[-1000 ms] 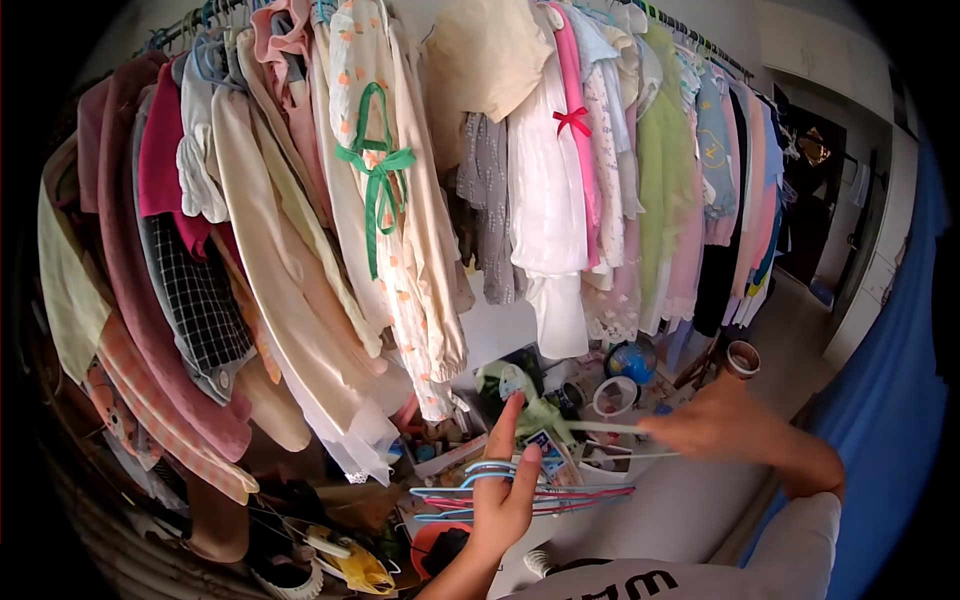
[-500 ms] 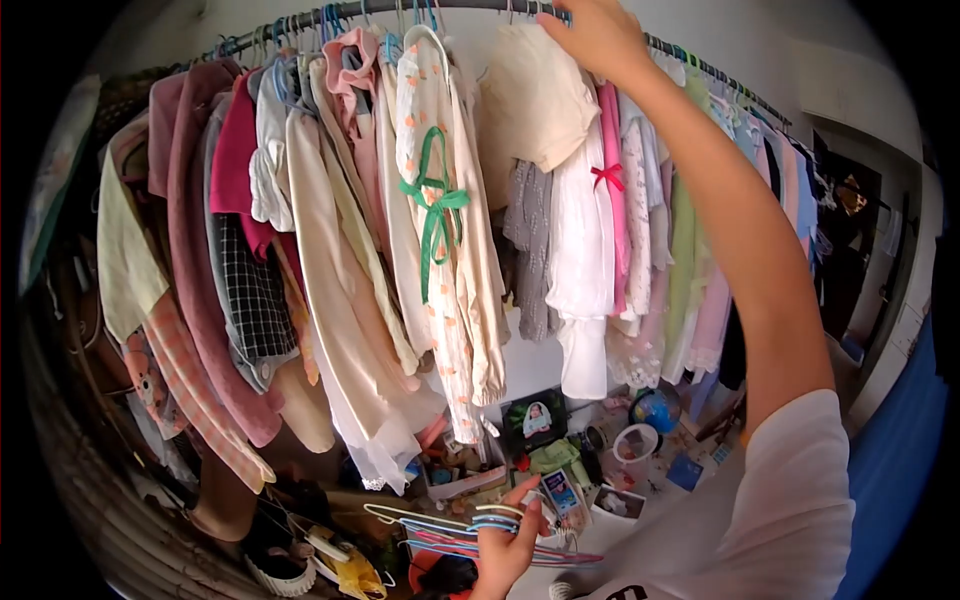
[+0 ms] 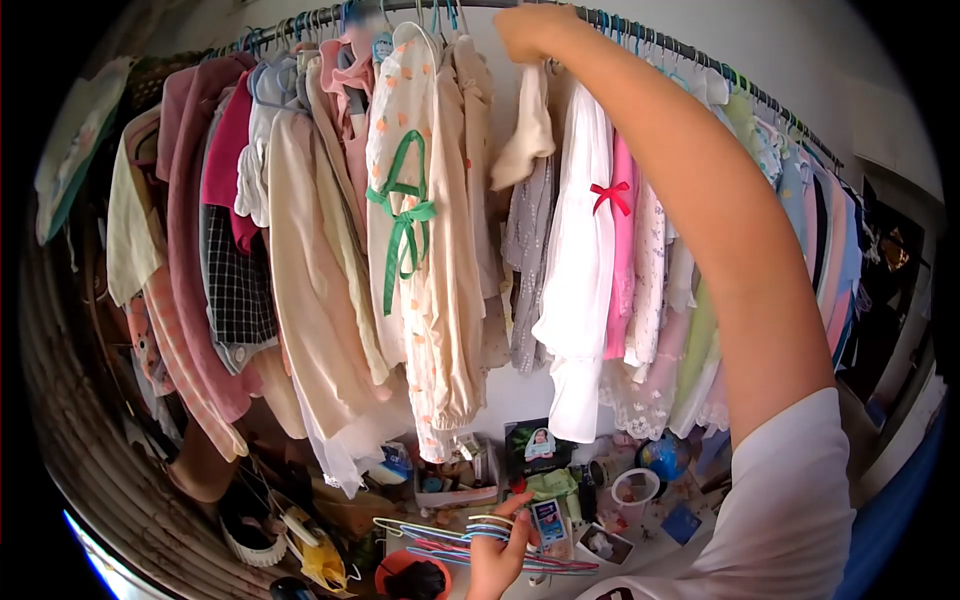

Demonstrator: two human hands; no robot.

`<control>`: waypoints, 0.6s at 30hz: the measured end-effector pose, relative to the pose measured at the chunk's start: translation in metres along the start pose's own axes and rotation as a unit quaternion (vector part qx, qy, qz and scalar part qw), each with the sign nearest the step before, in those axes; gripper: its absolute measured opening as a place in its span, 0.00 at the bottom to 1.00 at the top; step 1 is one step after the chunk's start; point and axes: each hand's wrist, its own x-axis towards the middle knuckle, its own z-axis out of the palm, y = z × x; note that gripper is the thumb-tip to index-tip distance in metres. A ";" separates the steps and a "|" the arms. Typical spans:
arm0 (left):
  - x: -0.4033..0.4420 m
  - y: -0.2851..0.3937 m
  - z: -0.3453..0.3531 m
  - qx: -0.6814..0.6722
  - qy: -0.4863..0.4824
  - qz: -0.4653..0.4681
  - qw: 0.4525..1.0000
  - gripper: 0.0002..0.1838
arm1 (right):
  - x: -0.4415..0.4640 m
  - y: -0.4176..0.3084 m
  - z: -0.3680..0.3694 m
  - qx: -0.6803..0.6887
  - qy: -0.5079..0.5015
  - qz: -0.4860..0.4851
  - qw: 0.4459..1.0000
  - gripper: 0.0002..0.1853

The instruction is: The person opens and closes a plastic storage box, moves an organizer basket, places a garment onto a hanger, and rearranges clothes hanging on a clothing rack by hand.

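My left hand, low in the centre, is closed around the hooks of several thin wire hangers, blue, pink and pale green. My right hand is raised to the metal rail, its fingers closed at the top of a cream garment that hangs bunched below it. Left of that garment hangs a floral piece with a green ribbon bow. On its right is a white dress, beside a pink garment with a red bow.
More clothes fill the rail on both sides. Below stand a framed photo, a globe, a box of small items, a round white container and an orange bin. A blue curtain hangs at the right edge.
My right hand went from above the hangers up to the rail, then leftward along it. The cream garment is now narrow and bunched. The pale green hanger has joined those in my left hand.
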 end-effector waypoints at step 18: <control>0.010 0.011 -0.001 0.042 -0.059 -0.004 0.997 0.15 | 0.007 0.028 0.026 0.017 -0.009 -0.073 0.997 0.12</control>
